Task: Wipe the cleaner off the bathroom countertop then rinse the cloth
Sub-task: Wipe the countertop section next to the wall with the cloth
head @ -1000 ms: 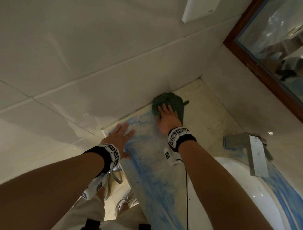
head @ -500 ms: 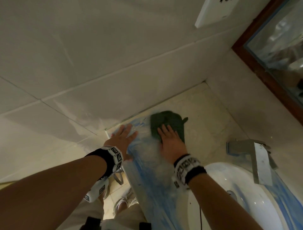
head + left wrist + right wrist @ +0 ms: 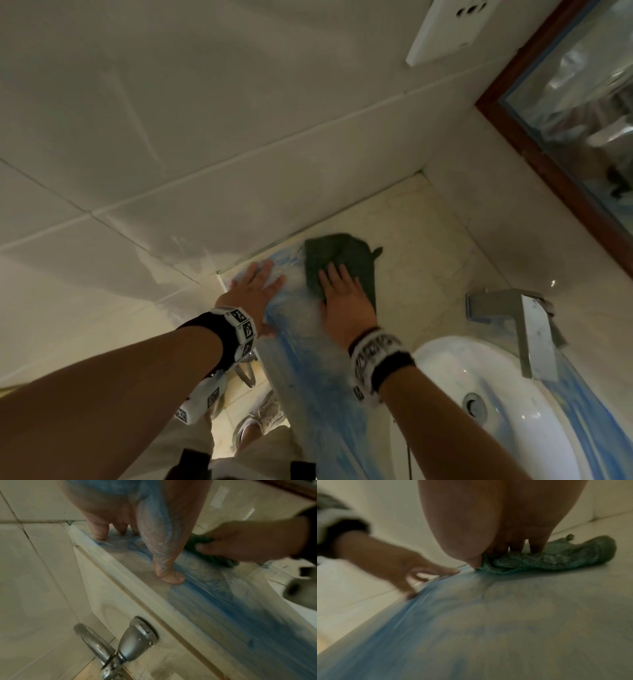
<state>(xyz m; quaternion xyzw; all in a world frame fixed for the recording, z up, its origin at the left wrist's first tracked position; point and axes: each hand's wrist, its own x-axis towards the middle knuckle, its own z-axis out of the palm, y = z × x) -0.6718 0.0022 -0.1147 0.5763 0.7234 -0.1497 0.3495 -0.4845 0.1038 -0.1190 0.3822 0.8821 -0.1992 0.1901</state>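
A dark green cloth (image 3: 342,260) lies on the beige countertop (image 3: 421,253) near the back left corner. My right hand (image 3: 339,287) presses flat on the cloth's near part with straight fingers; the right wrist view shows the cloth (image 3: 556,558) bunched under the fingertips. Blue cleaner (image 3: 308,353) smears the counter's left strip and front edge. My left hand (image 3: 257,284) rests flat and open on the counter's left end, in the cleaner. In the left wrist view its thumb (image 3: 164,561) is coated in foam.
A white basin (image 3: 513,404) sits at the right with a square metal faucet (image 3: 527,325) behind it. Tiled wall stands to the left, and a wood-framed mirror (image 3: 582,102) at the back right. A metal towel ring (image 3: 120,642) hangs under the counter's left end.
My right hand has dragged the cloth from the back corner toward me and slightly left across the counter. The left hand has stayed flat on the counter's left end.
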